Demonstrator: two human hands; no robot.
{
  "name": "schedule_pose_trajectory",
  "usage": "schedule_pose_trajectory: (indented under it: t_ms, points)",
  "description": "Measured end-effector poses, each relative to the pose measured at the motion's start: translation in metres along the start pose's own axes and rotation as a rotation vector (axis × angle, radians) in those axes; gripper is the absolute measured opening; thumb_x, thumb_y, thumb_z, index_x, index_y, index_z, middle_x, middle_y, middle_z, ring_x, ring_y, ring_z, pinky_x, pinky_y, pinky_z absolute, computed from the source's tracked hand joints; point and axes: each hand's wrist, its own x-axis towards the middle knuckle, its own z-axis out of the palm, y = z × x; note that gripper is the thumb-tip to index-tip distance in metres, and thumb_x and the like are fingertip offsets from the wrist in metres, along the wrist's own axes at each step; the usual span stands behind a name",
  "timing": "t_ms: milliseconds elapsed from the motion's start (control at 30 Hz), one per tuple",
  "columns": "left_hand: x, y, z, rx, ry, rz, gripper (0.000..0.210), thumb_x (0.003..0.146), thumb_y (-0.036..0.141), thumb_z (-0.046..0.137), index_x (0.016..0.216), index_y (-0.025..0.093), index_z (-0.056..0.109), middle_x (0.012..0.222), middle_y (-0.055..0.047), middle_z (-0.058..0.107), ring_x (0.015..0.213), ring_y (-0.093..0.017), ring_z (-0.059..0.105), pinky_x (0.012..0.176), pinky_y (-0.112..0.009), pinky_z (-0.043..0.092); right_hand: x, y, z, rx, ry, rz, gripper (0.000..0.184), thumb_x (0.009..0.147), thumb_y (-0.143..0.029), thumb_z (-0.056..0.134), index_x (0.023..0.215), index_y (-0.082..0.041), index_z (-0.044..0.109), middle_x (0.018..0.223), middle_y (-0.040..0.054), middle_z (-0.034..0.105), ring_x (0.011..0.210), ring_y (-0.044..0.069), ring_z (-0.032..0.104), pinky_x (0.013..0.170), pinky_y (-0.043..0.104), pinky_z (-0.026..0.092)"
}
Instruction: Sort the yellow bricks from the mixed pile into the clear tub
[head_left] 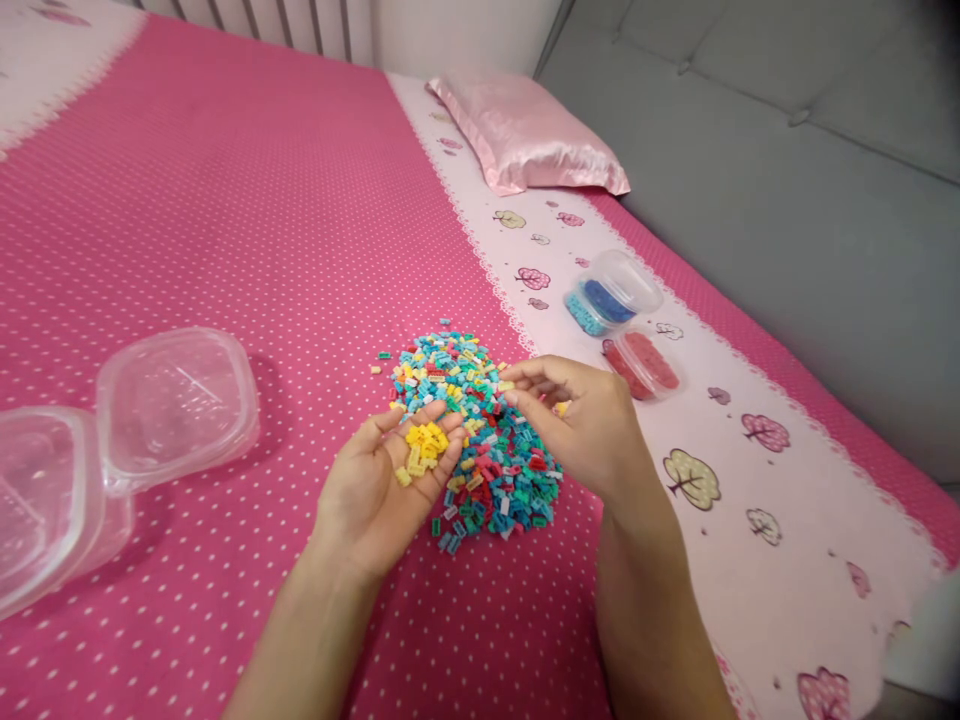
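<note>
A mixed pile of tiny toy building bricks (517,480) lies on the pink dotted bedsheet, in teal, blue, red, white and yellow. My left hand (364,495) is palm up at the pile's near left side, fingers slightly curled. It cups several yellow building bricks (426,442), some paler than others. Over the pile's right side, my right hand (581,420) has thumb and forefinger pinched on a pale yellow brick (507,386). Another bit of yellow (561,408) shows by its curled fingers, partly hidden.
Two clear plastic containers (180,400) stand at left. On the right are stacked tubs of light and dark blue bricks (604,302) and a tub of red bricks (642,364). A pink pillow (532,130) lies against the grey headboard (750,200). Loose bricks (384,356) lie beyond the pile.
</note>
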Motion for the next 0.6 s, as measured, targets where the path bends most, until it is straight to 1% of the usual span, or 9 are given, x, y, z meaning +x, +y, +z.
schedule_pose_trajectory:
  t_ms: [100,200,333,433,500,567,600]
  points:
    - [0.000,0.000,0.000,0.018,-0.021,-0.015,0.034,0.093,0.022,0.032,0.098,0.005,0.061,0.085,-0.016,0.070,0.072,-0.019,0.070,0.065,-0.027,0.059,-0.004,-0.011,0.001,0.004,0.019,-0.128,0.015,0.081,-0.014,0.061,0.092,-0.019,0.070,0.084,0.0006,0.072,0.072,0.011,0.065,0.068,0.024,0.052]
    - [0.000,-0.001,0.000,0.012,-0.060,-0.024,0.036,0.094,0.022,0.031,0.101,0.004,0.061,0.089,-0.017,0.070,0.076,-0.020,0.070,0.069,-0.028,0.059,-0.007,-0.020,0.002,0.013,-0.012,-0.232,0.018,0.083,-0.012,0.059,0.095,-0.020,0.070,0.087,0.0000,0.072,0.076,0.012,0.065,0.072,0.025,0.052]
    - [0.001,-0.002,0.000,0.007,-0.097,-0.040,0.035,0.094,0.021,0.030,0.099,0.004,0.061,0.087,-0.015,0.070,0.073,-0.019,0.069,0.069,-0.029,0.059,-0.009,-0.026,0.004,0.007,-0.066,-0.278,0.021,0.084,-0.012,0.058,0.099,-0.021,0.069,0.092,0.0003,0.073,0.081,0.012,0.066,0.075,0.025,0.052]
    - [0.000,-0.001,0.001,-0.007,-0.060,-0.040,0.033,0.093,0.020,0.032,0.103,0.005,0.060,0.089,-0.015,0.070,0.076,-0.019,0.069,0.071,-0.029,0.059,-0.008,-0.023,0.005,-0.031,-0.038,-0.234,0.025,0.083,-0.011,0.058,0.104,-0.021,0.068,0.095,0.0008,0.072,0.079,0.012,0.065,0.074,0.025,0.052]
    - [-0.001,-0.001,0.002,-0.015,-0.010,-0.031,0.031,0.092,0.018,0.033,0.103,0.006,0.060,0.088,-0.015,0.069,0.074,-0.018,0.069,0.067,-0.029,0.060,-0.007,-0.019,0.004,-0.067,-0.004,-0.159,0.026,0.083,-0.012,0.057,0.105,-0.021,0.068,0.092,0.0005,0.072,0.075,0.012,0.065,0.072,0.025,0.052]
    - [-0.001,0.001,0.001,-0.021,0.014,-0.020,0.028,0.091,0.017,0.034,0.097,0.007,0.060,0.082,-0.014,0.068,0.069,-0.018,0.067,0.061,-0.028,0.059,-0.006,-0.013,0.004,-0.123,-0.007,-0.069,0.025,0.082,-0.014,0.057,0.103,-0.022,0.069,0.089,0.0004,0.073,0.073,0.012,0.064,0.071,0.026,0.051]
    - [-0.001,0.001,0.001,-0.029,0.015,-0.012,0.028,0.091,0.016,0.035,0.093,0.007,0.060,0.079,-0.014,0.067,0.066,-0.017,0.066,0.059,-0.027,0.059,-0.005,-0.010,0.004,-0.161,-0.028,-0.023,0.025,0.082,-0.014,0.057,0.102,-0.022,0.070,0.088,0.0007,0.073,0.073,0.013,0.065,0.072,0.027,0.051]
